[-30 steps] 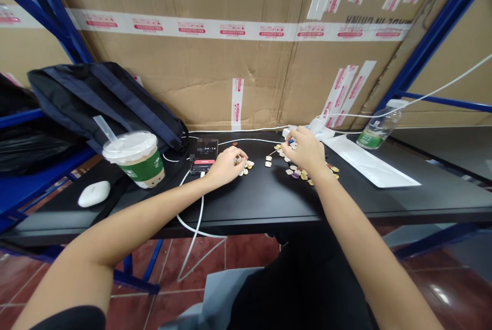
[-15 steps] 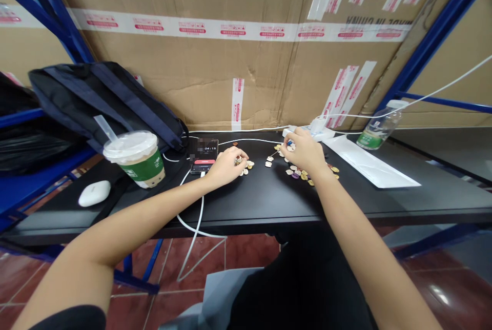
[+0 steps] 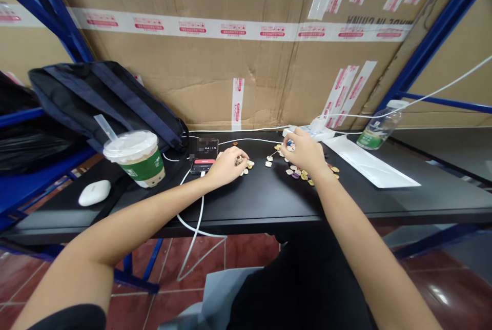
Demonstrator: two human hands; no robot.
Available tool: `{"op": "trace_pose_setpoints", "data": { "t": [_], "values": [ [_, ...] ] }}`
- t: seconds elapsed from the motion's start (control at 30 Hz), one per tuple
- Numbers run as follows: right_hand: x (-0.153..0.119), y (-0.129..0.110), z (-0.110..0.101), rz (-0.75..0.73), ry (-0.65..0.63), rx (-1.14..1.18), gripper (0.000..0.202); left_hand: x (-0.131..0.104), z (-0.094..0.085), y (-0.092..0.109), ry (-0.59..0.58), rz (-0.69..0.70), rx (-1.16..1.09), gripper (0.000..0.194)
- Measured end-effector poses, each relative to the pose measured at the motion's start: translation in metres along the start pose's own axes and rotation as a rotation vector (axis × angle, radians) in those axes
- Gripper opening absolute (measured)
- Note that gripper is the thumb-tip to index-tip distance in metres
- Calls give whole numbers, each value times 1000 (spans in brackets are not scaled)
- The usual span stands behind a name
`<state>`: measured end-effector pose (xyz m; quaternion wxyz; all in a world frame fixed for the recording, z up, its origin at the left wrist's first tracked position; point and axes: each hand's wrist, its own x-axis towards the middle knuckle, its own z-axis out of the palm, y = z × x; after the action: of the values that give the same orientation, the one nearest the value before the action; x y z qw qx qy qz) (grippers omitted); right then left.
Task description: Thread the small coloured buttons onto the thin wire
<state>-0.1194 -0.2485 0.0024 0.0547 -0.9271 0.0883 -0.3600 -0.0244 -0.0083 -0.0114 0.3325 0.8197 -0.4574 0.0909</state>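
Note:
My right hand [image 3: 305, 151] pinches a thin rod-like tool [image 3: 277, 151] with a blue part showing at the fingers. The rod's tip points down-left toward two small pale button-like pieces [image 3: 268, 164] between my hands. Near and partly under that hand spreads a loose group of pale, yellow and purple button-like pieces [image 3: 295, 175]. My left hand [image 3: 227, 166] rests on the table with curled fingers, over a small heap of whitish pieces [image 3: 250, 164]. What its fingertips hold, if anything, cannot be made out.
A phone [image 3: 205, 155] with a plugged-in white cable lies left of my left hand. Further left are a lidded drink cup [image 3: 140, 163], a white case [image 3: 94, 193] and a backpack [image 3: 111, 99]. Rightward are a power strip [image 3: 307, 132], a white packet [image 3: 372, 163] and a bottle [image 3: 380, 126].
The upper of the two pale pieces sits very slightly further left, by the tool's tip. Both hands keep nearly the same place and grip.

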Motion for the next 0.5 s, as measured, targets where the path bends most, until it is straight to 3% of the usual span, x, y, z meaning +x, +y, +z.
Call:
{"op": "trace_pose_setpoints", "data": {
  "t": [0.27,0.5],
  "values": [
    [-1,-3,-3,85,-338,-51,26,0,0,1,-10,7,13,16],
    [0,9,14,-65,-421,55,29,-1,-1,3,-23,-2,27,17]
  ]
}}
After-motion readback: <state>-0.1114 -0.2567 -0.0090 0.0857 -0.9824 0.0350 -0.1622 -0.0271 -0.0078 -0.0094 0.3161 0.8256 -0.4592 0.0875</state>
